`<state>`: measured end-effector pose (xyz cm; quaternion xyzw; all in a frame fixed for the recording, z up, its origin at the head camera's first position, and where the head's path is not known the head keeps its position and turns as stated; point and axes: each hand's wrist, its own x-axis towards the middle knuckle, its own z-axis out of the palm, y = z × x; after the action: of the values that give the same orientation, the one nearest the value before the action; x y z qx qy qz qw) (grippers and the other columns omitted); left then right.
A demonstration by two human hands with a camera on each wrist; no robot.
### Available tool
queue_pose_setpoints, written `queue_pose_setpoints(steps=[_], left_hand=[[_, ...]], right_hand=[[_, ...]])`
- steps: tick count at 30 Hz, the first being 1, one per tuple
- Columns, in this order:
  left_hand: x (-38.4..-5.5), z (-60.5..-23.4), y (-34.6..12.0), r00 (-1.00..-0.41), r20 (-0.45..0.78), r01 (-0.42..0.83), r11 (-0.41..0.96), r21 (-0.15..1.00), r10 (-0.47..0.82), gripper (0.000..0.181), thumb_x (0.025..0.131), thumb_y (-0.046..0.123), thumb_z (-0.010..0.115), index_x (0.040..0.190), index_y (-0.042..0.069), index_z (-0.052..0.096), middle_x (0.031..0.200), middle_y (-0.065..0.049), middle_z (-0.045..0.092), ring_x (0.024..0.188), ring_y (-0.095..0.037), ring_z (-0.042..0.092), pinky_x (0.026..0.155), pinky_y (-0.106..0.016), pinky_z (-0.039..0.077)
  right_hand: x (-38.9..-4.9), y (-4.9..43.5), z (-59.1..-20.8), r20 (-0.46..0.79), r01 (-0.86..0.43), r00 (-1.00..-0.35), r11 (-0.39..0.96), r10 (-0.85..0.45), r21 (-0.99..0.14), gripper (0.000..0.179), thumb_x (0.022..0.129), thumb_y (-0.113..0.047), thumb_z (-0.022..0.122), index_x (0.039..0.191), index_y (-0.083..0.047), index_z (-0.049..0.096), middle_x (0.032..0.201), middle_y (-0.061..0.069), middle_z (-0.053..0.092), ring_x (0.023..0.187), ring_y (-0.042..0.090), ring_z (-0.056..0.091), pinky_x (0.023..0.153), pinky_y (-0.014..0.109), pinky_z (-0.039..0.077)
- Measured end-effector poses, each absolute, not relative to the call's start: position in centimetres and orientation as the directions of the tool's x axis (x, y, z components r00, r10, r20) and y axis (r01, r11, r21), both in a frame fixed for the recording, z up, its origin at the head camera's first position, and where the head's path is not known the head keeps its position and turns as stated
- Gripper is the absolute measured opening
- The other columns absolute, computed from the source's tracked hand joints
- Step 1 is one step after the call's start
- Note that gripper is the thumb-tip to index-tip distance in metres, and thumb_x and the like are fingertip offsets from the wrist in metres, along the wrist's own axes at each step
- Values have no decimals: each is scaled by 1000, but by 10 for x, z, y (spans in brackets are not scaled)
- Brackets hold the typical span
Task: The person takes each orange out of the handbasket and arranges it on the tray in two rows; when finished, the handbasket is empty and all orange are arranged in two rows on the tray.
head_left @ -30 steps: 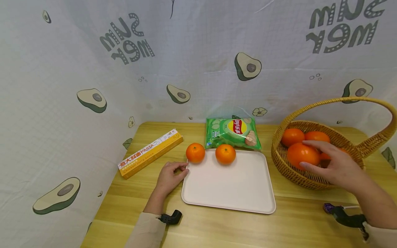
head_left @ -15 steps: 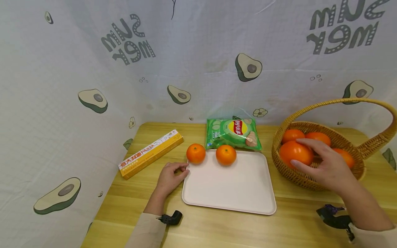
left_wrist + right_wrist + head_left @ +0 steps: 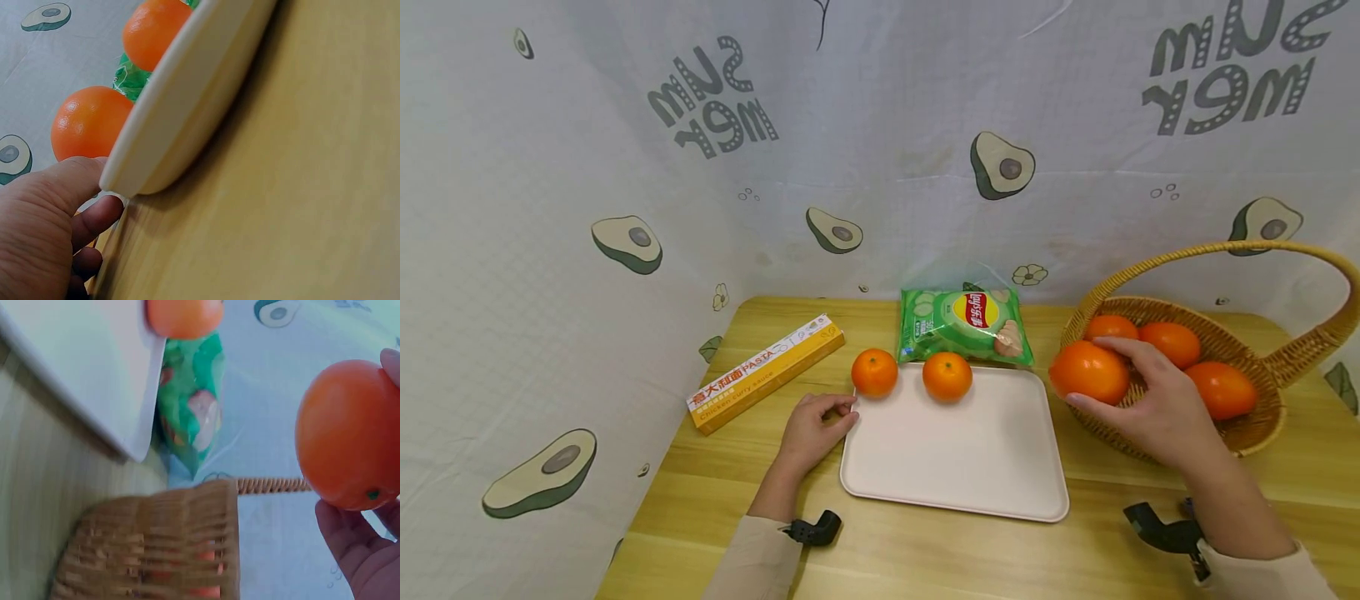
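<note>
Shifted leftward, the orange fruit (image 3: 1090, 372) our right hand (image 3: 1157, 408) grips should clear the basket (image 3: 156, 540) while our left hand (image 3: 811, 433) pinches the tray (image 3: 955, 458).

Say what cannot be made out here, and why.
Head: parts of the basket rim, hidden by the held fruit and right hand.
Head: pasta box fine print, too small.
Left wrist: most of the green bag, behind tray and oranges.
Right wrist: part of the basket, cut off by the bottom edge.

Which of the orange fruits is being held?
The fruit in the right grip, at the left side of the basket. Three others show inside it and two sit at the far edge of the tray, none held.
</note>
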<state>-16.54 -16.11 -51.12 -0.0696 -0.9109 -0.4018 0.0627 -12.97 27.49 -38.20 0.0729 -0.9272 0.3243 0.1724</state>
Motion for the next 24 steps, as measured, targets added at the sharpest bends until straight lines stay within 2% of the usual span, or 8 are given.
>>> queue_pose_setpoints(steps=[3,6,9,13,16,18,22,24], left_hand=[[-166,-512,-161,-982,173,180,670,721,77,21,88,25,81,109,21,79,88,10,71,85,-9,53,76,-25,43],[-166,-511,-161,-982,174,180,671,719,76,21,88,25,81,109,21,79,88,11,71,85,-9,52,76,-25,43],[-165,-511,-161,-982,173,179,669,721,76,21,88,25,81,109,22,79,88,11,71,86,-9,52,76,-25,43],[-165,-510,-161,-982,171,177,670,721,75,21,88,25,81,109,22,79,88,11,71,86,-9,53,76,-25,43],[-165,-511,-162,-983,168,173,671,721,72,21,88,25,81,109,22,79,88,11,71,86,-9,53,77,-25,43],[-165,-511,-162,-983,171,175,669,722,73,21,88,25,81,109,22,79,88,11,71,86,-9,53,77,-25,44],[-166,-511,-162,-982,172,177,666,724,74,21,88,25,81,109,22,79,88,11,71,86,-9,53,77,-25,43],[-166,-512,-162,-982,172,177,669,722,74,21,88,25,81,109,22,79,88,11,71,86,-9,53,77,-25,43]], right_hand=[[-129,268,-382,364,-260,-931,758,-31,-599,77,66,-22,97,133,-12,60,134,16,60,114,37,53,86,45,39],[-129,261,-383,343,-251,-939,748,-32,-615,74,69,-23,96,134,-14,61,135,11,58,114,33,52,86,35,40],[-128,255,-383,353,-274,-934,733,-50,-622,72,73,-21,94,135,-12,60,134,14,57,111,31,51,82,34,42],[-128,248,-385,389,-321,-918,711,-71,-626,69,76,-18,92,137,-11,60,132,15,57,109,11,49,84,26,43],[-129,243,-387,396,-323,-916,706,-66,-630,70,77,-19,90,139,-12,58,132,15,58,103,-2,45,81,12,39],[-130,241,-387,385,-311,-921,705,-58,-637,72,78,-20,90,141,-12,56,134,17,58,104,3,51,78,14,40],[-132,234,-388,336,-260,-941,717,-38,-647,74,79,-27,89,143,-12,55,137,21,58,104,33,59,76,33,45],[-132,231,-388,315,-245,-948,717,-38,-653,75,79,-30,89,143,-12,55,137,21,57,105,39,58,74,39,46]])
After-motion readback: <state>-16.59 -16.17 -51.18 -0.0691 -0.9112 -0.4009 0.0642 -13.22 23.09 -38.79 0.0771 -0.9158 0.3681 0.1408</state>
